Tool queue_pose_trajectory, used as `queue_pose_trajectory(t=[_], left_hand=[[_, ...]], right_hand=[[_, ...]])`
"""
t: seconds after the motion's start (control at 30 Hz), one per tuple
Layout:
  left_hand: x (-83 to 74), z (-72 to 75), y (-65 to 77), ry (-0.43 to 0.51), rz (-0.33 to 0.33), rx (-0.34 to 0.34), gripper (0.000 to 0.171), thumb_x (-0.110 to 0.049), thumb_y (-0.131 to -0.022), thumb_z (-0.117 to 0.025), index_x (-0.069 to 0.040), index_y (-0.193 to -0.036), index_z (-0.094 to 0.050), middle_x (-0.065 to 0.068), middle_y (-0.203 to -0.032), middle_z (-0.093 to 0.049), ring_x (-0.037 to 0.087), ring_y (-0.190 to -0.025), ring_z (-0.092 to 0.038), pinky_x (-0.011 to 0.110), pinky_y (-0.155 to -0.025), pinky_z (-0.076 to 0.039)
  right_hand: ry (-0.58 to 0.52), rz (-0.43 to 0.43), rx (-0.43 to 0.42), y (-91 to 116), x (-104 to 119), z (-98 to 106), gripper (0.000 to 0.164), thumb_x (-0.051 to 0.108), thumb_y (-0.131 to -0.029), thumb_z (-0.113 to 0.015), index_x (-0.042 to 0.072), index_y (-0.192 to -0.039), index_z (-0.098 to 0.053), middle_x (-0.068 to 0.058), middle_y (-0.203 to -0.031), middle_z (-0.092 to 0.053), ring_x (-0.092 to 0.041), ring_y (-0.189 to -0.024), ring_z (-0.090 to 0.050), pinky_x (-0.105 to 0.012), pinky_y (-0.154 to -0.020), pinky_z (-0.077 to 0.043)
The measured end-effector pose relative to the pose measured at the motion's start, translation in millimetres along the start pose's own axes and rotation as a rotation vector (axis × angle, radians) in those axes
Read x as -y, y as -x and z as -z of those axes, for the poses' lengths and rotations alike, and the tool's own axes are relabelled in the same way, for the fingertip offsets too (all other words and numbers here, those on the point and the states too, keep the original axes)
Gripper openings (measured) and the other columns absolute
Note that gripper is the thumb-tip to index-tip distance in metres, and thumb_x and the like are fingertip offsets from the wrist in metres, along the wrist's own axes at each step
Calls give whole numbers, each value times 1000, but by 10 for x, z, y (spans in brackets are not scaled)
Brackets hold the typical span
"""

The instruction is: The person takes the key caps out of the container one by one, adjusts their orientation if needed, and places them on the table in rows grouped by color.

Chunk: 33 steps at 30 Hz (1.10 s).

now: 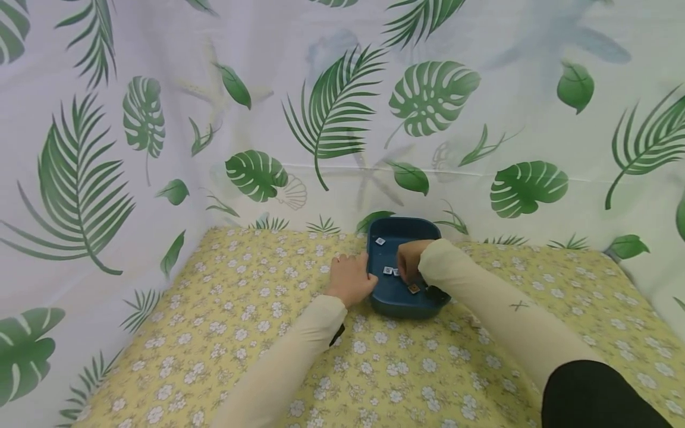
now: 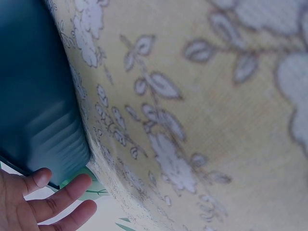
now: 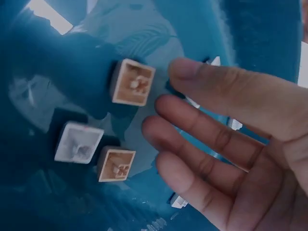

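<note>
From where I stand, the step in hand appears to be handling small pieces inside the deep blue plastic tray with rounded corners [image 1: 405, 310], set just right of the frame's centre. The right hand [image 1: 411, 259] is lowered into the tray; in the right wrist view its thumb and fingers stand moderately apart, gripping nothing that shows. Nearest its fingertips is a small square orange-brown plastic piece with a pale rim [image 3: 133, 83]; a second orange-brown piece [image 3: 117, 165] and a hollow white square plastic piece [image 3: 79, 143] lie lower left. To take the nearest piece, the next move would call for closing thumb and forefinger on opposite sides — low, near the tray floor. The left hand [image 1: 350, 278] lies along the tray's left rim, fingers loosely spread; I cannot tell how firmly it bears. Another white piece [image 1: 380, 241] sits at the tray's upper left. The cream right sleeve [image 1: 497, 303] crosses the tray's right side — an obstruction to the head view. Yellow flowered cloth [image 1: 257, 333] lies below; a white leaf-printed sheet [image 1: 342, 202] hangs behind.
</note>
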<state>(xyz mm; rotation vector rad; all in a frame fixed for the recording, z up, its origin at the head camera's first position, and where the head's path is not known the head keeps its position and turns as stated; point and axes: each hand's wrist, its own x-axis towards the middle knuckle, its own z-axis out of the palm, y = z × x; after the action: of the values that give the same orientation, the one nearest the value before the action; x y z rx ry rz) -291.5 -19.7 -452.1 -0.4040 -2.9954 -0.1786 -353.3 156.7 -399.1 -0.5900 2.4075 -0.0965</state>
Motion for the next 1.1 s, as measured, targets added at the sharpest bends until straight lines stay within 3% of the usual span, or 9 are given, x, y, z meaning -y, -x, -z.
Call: queue_pose_trajectory(t=[0.13,0.4,0.57,0.97,1.1], left_hand=[[1,9,1,-3,-2,-8,45,-34,-89,-44,-15,-130,-51,11,-103,-66,31,-97,-59,46,-89,-44],[8,22,24,-7,-6,-13,43,-33,-90,-44,-14,-128,-52,11,-99,-66,30,-95,-59,46,-88,-44],[14,27,33,-10,-3,-19,42,-32,-90,-44,-15,-127,-52,10,-99,-66,30,-95,-59,46,-88,-44],[18,5,26,-13,-1,-14,42,-33,-89,-44,-15,-126,-53,10,-97,-66,29,-91,-59,45,-85,-44],[6,28,27,-10,-3,-9,44,-33,-90,-43,-16,-130,-51,10,-100,-66,29,-94,-59,45,-87,-44]], right_hand=[[86,-43,8,-8,25,-9,10,9,-78,-71,18,-74,-72,3,-76,-68,-12,-67,-58,-27,-57,-47],[123,-130,34,-62,73,-65,10,17,-72,-79,18,-77,-70,3,-75,-69,-12,-71,-62,-28,-63,-49],[112,-129,30,-78,78,-84,7,17,-73,-78,17,-72,-71,-1,-70,-71,-13,-66,-64,-28,-59,-49],[1,-120,1,-109,101,-82,12,6,-71,-78,13,-76,-70,-3,-69,-69,-14,-60,-64,-27,-54,-51],[25,-96,-28,-78,84,-23,13,10,-72,-78,11,-83,-71,-5,-76,-71,-15,-66,-65,-27,-58,-51]])
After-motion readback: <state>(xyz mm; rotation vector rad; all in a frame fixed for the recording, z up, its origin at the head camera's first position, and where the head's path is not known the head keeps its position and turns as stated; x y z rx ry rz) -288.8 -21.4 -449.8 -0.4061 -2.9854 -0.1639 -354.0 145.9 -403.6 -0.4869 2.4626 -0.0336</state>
